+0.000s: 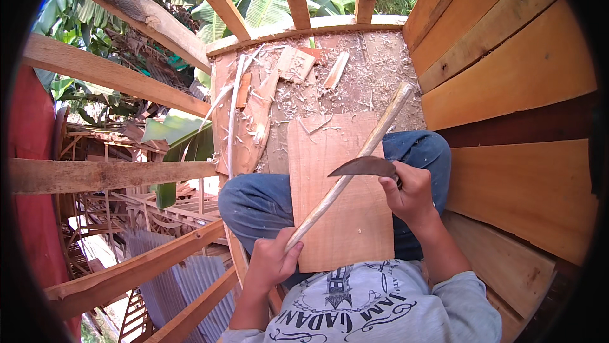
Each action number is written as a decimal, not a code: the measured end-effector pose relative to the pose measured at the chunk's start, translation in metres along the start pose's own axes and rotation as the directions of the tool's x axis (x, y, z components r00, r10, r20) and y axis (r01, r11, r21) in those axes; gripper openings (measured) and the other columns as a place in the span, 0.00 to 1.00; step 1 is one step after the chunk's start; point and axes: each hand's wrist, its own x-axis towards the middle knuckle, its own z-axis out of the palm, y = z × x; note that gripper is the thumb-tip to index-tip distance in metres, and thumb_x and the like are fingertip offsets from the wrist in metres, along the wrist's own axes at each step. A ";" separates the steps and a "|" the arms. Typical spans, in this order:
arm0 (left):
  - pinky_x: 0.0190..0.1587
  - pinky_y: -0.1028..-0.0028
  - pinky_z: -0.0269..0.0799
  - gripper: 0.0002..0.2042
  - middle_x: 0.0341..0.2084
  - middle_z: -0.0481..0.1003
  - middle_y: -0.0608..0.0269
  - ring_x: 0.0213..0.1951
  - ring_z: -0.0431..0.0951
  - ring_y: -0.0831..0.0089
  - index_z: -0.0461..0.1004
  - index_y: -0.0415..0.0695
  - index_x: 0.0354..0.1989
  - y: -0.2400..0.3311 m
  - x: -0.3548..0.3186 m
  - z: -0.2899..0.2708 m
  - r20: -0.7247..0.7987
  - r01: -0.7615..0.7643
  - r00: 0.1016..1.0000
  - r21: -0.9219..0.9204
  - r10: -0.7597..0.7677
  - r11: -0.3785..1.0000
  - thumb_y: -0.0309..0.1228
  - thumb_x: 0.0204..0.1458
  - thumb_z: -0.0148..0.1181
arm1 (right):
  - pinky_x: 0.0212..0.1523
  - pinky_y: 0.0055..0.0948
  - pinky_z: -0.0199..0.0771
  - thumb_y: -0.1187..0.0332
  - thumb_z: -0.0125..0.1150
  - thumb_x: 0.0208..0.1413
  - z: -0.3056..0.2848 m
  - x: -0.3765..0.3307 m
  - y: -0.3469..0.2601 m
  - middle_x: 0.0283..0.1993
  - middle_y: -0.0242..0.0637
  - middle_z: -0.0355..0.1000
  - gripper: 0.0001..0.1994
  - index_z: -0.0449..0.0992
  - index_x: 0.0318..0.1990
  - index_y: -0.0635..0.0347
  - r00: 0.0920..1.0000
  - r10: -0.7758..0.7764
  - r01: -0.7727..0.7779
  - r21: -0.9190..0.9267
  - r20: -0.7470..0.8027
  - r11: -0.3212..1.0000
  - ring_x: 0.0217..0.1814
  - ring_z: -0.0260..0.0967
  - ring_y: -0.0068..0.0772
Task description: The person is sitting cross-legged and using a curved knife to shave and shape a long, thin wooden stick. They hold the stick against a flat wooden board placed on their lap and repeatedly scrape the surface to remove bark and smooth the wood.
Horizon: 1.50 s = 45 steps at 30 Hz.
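Observation:
My left hand (274, 258) is closed round the lower end of a long wooden stick (323, 206). The stick slants up and away to the right, across a flat wooden board (342, 232) that lies over my lap. In my right hand (411, 192) is a knife with a dark curved blade (365, 166), its tip pointing left. The blade crosses the stick near its middle, seemingly against it. My right fingers wrap the handle, which is mostly hidden. The stick looks pale and shaved along its lower part.
Wood shavings (374, 57) litter the plank floor ahead, with offcuts (336, 70) and thin pale strips (235, 114) at its left. Plank walling (507, 57) rises close on my right. Open wooden rails (114, 177) edge the left, with corrugated sheets (196, 292) below them.

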 end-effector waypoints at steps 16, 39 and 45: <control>0.19 0.67 0.66 0.09 0.12 0.69 0.53 0.16 0.74 0.58 0.72 0.39 0.37 0.001 -0.001 -0.008 -0.104 -0.030 0.994 0.077 0.038 0.997 0.27 0.47 0.60 | 0.17 0.32 0.62 0.59 0.63 0.50 0.020 -0.007 -0.016 0.16 0.43 0.64 0.16 0.70 0.22 0.62 0.990 0.007 -0.035 0.195 0.143 0.980 0.17 0.66 0.44; 0.20 0.68 0.67 0.10 0.12 0.70 0.55 0.16 0.75 0.59 0.72 0.39 0.38 0.000 -0.010 -0.018 -0.134 -0.056 0.989 0.072 0.065 0.996 0.26 0.46 0.60 | 0.17 0.32 0.62 0.56 0.63 0.50 0.023 0.000 -0.031 0.15 0.40 0.63 0.18 0.69 0.21 0.62 0.948 -0.216 0.201 0.087 0.235 0.976 0.16 0.66 0.42; 0.20 0.68 0.68 0.10 0.12 0.70 0.55 0.16 0.74 0.60 0.73 0.39 0.38 0.000 -0.011 -0.014 -0.130 -0.047 0.990 0.041 0.052 0.998 0.26 0.46 0.61 | 0.17 0.32 0.62 0.59 0.63 0.50 0.020 0.001 -0.029 0.15 0.40 0.63 0.16 0.69 0.22 0.62 0.959 -0.172 0.158 0.082 0.225 0.984 0.16 0.66 0.42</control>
